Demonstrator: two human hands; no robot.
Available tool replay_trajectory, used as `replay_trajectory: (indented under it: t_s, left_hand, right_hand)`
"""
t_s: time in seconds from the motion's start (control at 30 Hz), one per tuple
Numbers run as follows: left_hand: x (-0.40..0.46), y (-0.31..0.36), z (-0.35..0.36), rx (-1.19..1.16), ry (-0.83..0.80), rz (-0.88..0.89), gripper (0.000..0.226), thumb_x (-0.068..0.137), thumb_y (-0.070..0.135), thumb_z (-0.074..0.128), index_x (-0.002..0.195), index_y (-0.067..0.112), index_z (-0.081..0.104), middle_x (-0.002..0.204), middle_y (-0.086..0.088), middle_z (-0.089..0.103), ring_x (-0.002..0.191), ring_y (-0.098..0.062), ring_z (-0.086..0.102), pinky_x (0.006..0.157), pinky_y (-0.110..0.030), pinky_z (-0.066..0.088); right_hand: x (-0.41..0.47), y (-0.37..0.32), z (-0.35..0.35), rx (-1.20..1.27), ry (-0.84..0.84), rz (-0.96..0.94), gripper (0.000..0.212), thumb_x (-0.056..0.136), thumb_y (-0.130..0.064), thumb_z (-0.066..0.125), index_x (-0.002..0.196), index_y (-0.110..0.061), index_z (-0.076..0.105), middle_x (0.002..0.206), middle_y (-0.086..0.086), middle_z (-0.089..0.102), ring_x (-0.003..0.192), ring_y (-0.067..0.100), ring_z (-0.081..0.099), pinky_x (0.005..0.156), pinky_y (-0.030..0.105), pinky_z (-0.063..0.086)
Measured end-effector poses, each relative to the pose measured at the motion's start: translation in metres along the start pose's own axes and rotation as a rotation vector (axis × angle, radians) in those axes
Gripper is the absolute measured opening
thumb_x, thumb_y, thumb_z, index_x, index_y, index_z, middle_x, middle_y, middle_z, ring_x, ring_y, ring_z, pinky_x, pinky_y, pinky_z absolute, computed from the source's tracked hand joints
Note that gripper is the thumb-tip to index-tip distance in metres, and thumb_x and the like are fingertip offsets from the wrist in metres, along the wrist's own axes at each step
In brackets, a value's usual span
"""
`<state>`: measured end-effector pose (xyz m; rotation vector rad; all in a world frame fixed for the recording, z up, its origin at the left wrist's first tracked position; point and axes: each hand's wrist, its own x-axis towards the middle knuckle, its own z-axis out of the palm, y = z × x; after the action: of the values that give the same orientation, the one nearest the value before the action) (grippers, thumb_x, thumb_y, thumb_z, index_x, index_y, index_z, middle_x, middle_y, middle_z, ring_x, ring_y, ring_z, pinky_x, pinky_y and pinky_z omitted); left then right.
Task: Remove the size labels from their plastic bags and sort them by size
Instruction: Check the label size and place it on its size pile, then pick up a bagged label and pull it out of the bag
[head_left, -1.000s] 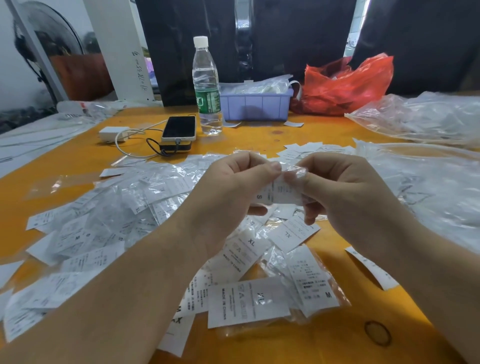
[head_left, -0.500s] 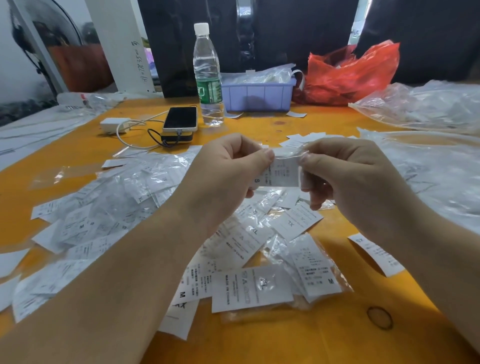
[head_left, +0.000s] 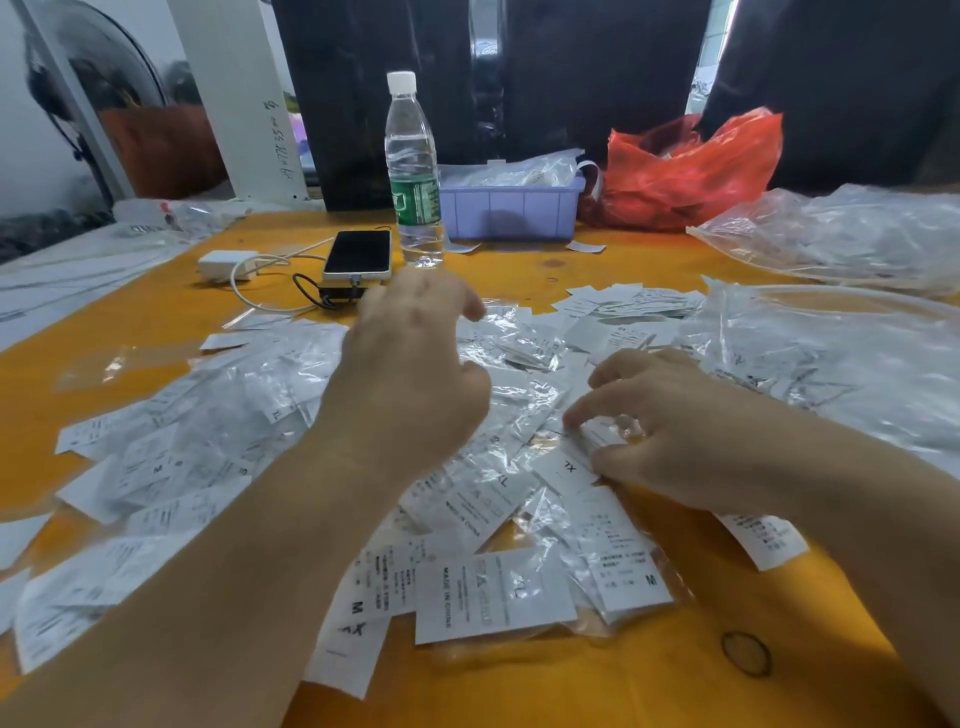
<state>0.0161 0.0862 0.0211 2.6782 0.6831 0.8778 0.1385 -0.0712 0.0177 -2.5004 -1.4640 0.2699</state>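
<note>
Bare orange table (head_left: 649, 691) is seen below the right hand (head_left: 670, 436). The left hand (head_left: 410, 374) is raised over the labels (head_left: 493, 597), blurred, fingers loosely spread, empty. A small bagged label (head_left: 605, 434) is pinched by the right hand, lying left-right.

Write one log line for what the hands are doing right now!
left hand: raised over label pile, holds nothing seen | right hand: pinches small bagged label | table: labels unsorted | stage: picking next bag
</note>
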Motion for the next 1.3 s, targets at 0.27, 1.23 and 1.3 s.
replay_trajectory:
  t_s: [0.27, 1.23, 1.3]
  left_hand:
    - [-0.009, 0.013, 0.008, -0.357, -0.204, -0.008, 0.024, 0.085, 0.027, 0.065, 0.105, 0.037, 0.057, 0.108, 0.020, 0.053, 0.097, 0.005, 0.051, 0.070, -0.010, 0.036]
    - [-0.008, 0.019, 0.000, -0.759, -0.109, 0.050, 0.016, 0.097, 0.021, 0.056, 0.087, 0.023, 0.068, 0.067, 0.014, 0.065, 0.060, -0.001, 0.058, 0.050, -0.014, 0.044]
    - [-0.007, 0.019, 0.000, -0.789, -0.106, 0.026, 0.014, 0.096, 0.019, 0.058, 0.086, 0.022, 0.067, 0.064, 0.017, 0.064, 0.058, -0.001, 0.057, 0.051, -0.011, 0.044]
  right_hand:
    - [0.006, 0.003, 0.003, 0.105, 0.248, -0.077, 0.013, 0.088, -0.024, 0.068, 0.082, -0.033, 0.060, 0.105, -0.012, 0.054, 0.104, 0.010, 0.045, 0.080, 0.025, 0.038]
    - [0.001, -0.006, 0.004, 0.617, 0.354, -0.270, 0.010, 0.089, -0.021, 0.063, 0.087, -0.018, 0.072, 0.064, 0.007, 0.060, 0.055, 0.023, 0.054, 0.049, 0.034, 0.049]
    - [-0.001, -0.006, 0.000, 0.554, 0.377, -0.254, 0.012, 0.087, -0.024, 0.064, 0.083, -0.016, 0.071, 0.064, 0.008, 0.060, 0.057, 0.027, 0.053, 0.053, 0.040, 0.046]
